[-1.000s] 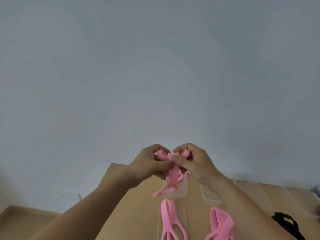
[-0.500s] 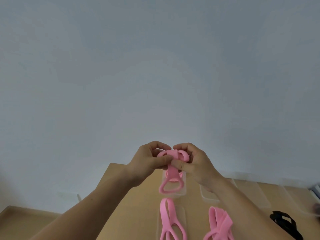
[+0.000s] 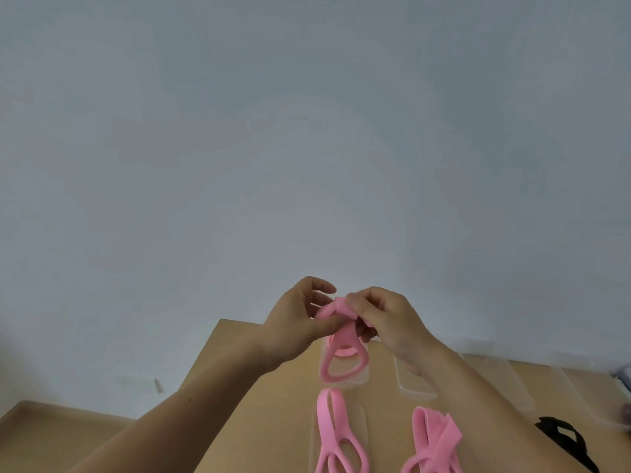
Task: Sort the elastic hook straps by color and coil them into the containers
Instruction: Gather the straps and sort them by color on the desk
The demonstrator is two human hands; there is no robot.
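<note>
Pink strap (image 3: 345, 337) raised over far middle of desk (image 3: 266, 404), folded top pinched in grip of left hand (image 3: 293, 331) and right hand (image 3: 389, 322), loop hanging before clear container (image 3: 367, 379), second pink strap (image 3: 329, 428) nearer, third pink strap (image 3: 433, 438) right of it, black strap (image 3: 560, 435) near right.

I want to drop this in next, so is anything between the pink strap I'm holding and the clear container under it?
Nothing visible. The pink strap, gripped by the left hand and right hand, dangles directly over the clear container.
</note>
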